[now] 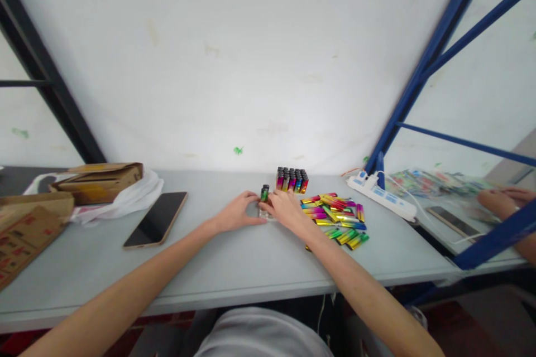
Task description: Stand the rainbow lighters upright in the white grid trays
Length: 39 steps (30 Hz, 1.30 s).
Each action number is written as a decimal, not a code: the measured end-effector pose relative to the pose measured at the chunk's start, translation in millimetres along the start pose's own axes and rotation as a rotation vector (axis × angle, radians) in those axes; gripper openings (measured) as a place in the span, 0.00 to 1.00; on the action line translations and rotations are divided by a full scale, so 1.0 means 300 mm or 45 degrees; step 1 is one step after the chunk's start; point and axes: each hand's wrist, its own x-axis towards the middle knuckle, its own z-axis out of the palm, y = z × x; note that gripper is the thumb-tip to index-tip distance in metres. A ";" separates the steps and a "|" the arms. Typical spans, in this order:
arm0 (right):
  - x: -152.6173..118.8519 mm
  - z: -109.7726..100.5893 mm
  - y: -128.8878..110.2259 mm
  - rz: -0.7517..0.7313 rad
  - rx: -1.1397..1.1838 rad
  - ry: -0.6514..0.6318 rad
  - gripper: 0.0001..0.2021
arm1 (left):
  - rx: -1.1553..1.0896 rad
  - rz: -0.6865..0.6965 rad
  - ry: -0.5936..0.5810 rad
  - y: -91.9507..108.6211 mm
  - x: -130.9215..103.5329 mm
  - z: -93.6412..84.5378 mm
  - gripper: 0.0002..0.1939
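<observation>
A small clear plastic tray (264,215) lies on the table between my hands. One green lighter (264,193) with a black top stands upright at its back left. My left hand (238,213) curves around the tray's left side, thumb at the front edge and fingers toward the back. With bent fingers, my right hand (285,209) reaches over the tray and touches the lighter; its palm hides part of the tray. Just right of that hand, loose shiny lighters (335,215) lie in a pile. Behind it stands a block of upright lighters (292,179) in several colours.
A phone (157,220) lies on the left of the table (234,268), near a cardboard box (103,183) on a white plastic bag (140,192). A power strip (383,198) sits at right beside a blue frame (406,100). Beyond it, another person's hands (505,199) show.
</observation>
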 end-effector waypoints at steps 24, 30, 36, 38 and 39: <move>-0.330 -0.222 0.239 -0.276 0.581 -0.261 0.14 | 0.067 -0.071 -0.073 -0.013 0.010 -0.019 0.42; -0.214 -0.186 0.231 0.023 0.954 -0.157 0.22 | 0.035 -0.065 -0.166 -0.030 0.009 -0.037 0.43; -0.076 -0.133 0.211 0.040 1.178 0.017 0.20 | 0.006 -0.061 -0.194 -0.037 0.016 -0.048 0.41; -0.042 -0.124 0.203 0.074 1.267 0.024 0.22 | 0.008 -0.058 -0.191 -0.042 0.019 -0.044 0.42; -0.029 -0.120 0.198 0.113 1.288 0.037 0.23 | 0.008 -0.054 -0.186 -0.045 0.021 -0.043 0.42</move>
